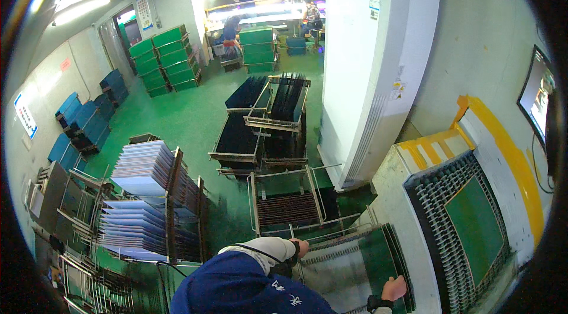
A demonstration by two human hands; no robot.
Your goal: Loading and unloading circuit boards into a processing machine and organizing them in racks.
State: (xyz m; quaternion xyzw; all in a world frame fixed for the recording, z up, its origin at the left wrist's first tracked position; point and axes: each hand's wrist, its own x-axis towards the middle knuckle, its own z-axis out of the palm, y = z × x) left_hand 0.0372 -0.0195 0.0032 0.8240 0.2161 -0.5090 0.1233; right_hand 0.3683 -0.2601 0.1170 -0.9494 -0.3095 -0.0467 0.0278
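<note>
My left hand (303,248), at the end of a white sleeve, is closed at the upper left corner of a metal rack (307,261). What its fingers grip is hidden. Lower right, my right hand (394,288) is closed beside the dark green panels (381,255) standing in that rack. I cannot make out what is in it. A grey, flat surface (334,269) lies between the two hands. To the right, a green panel with a pale edge (476,225) rests on a roller conveyor (438,213).
Racks of white-blue panels (139,225) stand on the left. Ahead are a slotted metal rack (287,207) and racks of black panels (236,136). A tall white cabinet unit (349,65) rises front right. Green crates (257,48) and people stand farther back.
</note>
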